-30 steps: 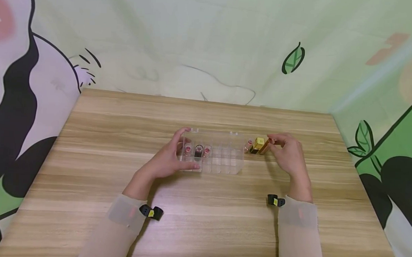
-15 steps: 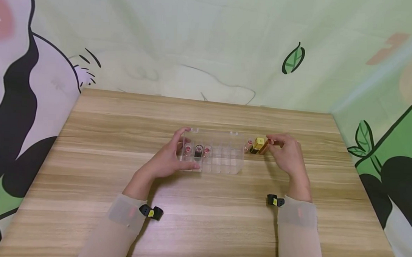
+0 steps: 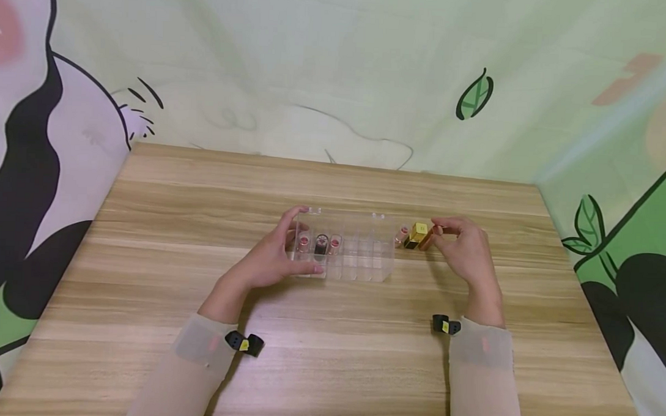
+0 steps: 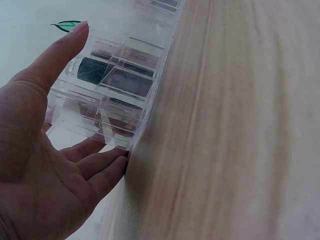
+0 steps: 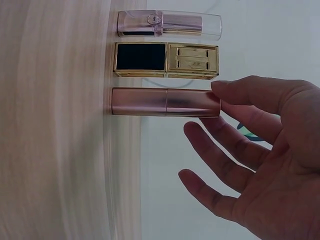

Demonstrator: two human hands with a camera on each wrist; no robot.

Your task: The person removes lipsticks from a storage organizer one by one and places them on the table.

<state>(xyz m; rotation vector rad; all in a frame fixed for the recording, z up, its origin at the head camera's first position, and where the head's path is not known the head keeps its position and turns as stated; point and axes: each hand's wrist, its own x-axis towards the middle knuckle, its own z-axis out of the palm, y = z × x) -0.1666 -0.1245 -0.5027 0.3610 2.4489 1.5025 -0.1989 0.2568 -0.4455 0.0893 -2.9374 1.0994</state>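
Observation:
A clear, divided lipstick organizer (image 3: 358, 267) stands on the table. My left hand (image 3: 271, 255) grips its left end, thumb along the near side and fingers behind; the left wrist view shows the fingers low at the end wall. Several lipsticks stand in the left compartments, one of them a dark lipstick (image 3: 321, 244). At the right, my right hand (image 3: 466, 246) pinches the top of an upright rose-gold lipstick (image 5: 165, 102) between thumb and finger. Its base appears to be on the table. Beside it stand a black-and-gold lipstick (image 5: 165, 60) and a clear-capped pink lipstick (image 5: 170, 24).
The wooden table (image 3: 333, 355) runs back to a printed cloth wall (image 3: 337, 73) with leaf and panda drawings. Black wrist devices (image 3: 446, 324) are worn at both sleeves. The loose lipsticks stand close to the organizer's right end.

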